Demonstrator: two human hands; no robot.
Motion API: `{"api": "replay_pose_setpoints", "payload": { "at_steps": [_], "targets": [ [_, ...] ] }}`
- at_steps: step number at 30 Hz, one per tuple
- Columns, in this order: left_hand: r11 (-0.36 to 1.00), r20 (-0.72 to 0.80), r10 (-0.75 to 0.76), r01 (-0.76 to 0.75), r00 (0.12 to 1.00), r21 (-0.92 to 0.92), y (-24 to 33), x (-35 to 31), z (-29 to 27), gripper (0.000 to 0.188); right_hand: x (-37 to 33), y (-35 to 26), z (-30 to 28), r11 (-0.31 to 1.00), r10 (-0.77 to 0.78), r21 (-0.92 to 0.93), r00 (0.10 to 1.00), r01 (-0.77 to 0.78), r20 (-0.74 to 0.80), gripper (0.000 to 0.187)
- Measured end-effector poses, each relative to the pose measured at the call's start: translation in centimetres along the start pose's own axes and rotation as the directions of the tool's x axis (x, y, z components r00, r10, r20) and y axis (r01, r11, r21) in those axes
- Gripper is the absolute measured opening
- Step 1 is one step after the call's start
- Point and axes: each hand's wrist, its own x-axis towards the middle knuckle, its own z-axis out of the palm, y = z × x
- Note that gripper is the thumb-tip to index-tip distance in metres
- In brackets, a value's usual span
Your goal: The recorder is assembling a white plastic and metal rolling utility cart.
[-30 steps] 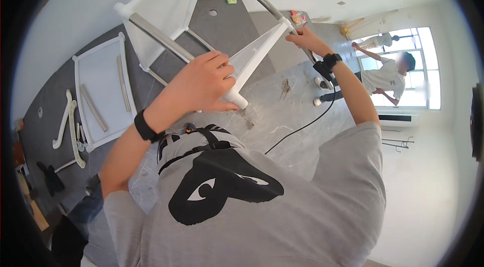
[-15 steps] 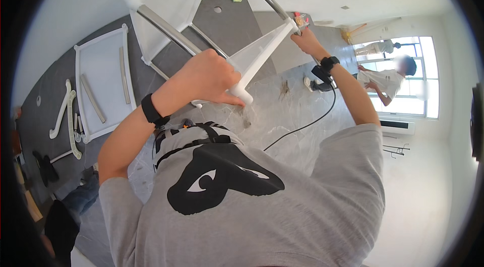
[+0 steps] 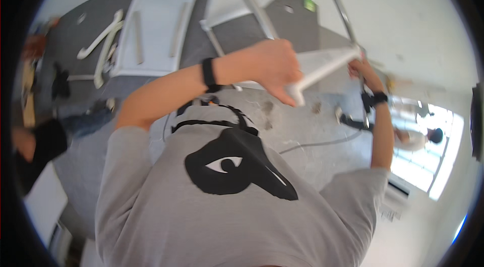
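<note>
Both my hands hold a white plastic frame with metal tubes [image 3: 330, 69], raised in front of me and partly blurred. My left hand [image 3: 272, 68] is closed round its near corner, thumb pointing down beside the white end piece. At the frame's far right corner, my right hand [image 3: 361, 69] is closed round it near a tube; its fingers are small and blurred. One curved metal tube [image 3: 337, 2] rises from that right corner, and a straight one [image 3: 252, 5] runs up behind my left hand.
Left of the frame lies a white panel [image 3: 159, 20] with two loose tubes [image 3: 138, 37] on it. White curved pieces [image 3: 101, 35] lie beside it. A green packet [image 3: 309, 5] is on the grey mat [image 3: 297, 32]. Another person's arm [image 3: 30, 148] shows at left; a person [image 3: 416, 139] stands right.
The view has turned, and the surroundings shift within it. My hands and the frame appear further right; both hands keep hold. The person at right appears lower.
</note>
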Motion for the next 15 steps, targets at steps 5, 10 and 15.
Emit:
{"api": "replay_pose_setpoints", "payload": {
  "at_steps": [5,10,15],
  "targets": [
    [1.0,-0.025,-0.016,0.016,1.0,-0.006,0.5,0.7,-0.6,0.059,0.1,-0.6,-3.0,0.902,0.314,0.221,0.915,-0.371,0.255,0.023],
    [0.999,0.004,-0.032,0.032,0.999,0.027,0.1,0.3,-1.2,0.063,0.0,-3.4,0.1,0.948,0.319,0.011,0.947,-0.319,0.036,0.036],
    [1.0,0.013,-0.019,0.02,1.0,-0.02,-0.2,0.9,-0.7,0.066,1.7,2.8,-0.6,0.823,-0.079,-0.539,0.903,-0.18,-0.422,0.039]
  ]
}}
